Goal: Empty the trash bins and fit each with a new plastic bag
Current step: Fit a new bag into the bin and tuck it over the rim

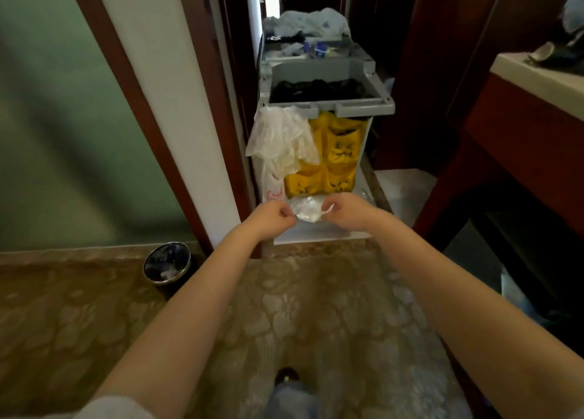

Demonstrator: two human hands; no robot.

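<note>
Bin (167, 262) stands on the carpet (316, 308) at my left, and it seems not yet emptied. My left hand (274, 216) and right hand (343, 208) both pinch a thin clear bag (308, 211) before the cart (328, 105); a hard pull may tear it.

The bag (308, 211) in the grip is thin clear plastic, crinkled and glossy. Above it hang filmy clear sheets (281, 140) and a yellow sack (336, 153), seemingly matt cloth, under a matt grey plastic cart (328, 106). Down-left of the grip, the bin (167, 265) has a shiny metal rim. The carpet (284, 317) is woven, the frame (142, 118) polished wood.
</note>
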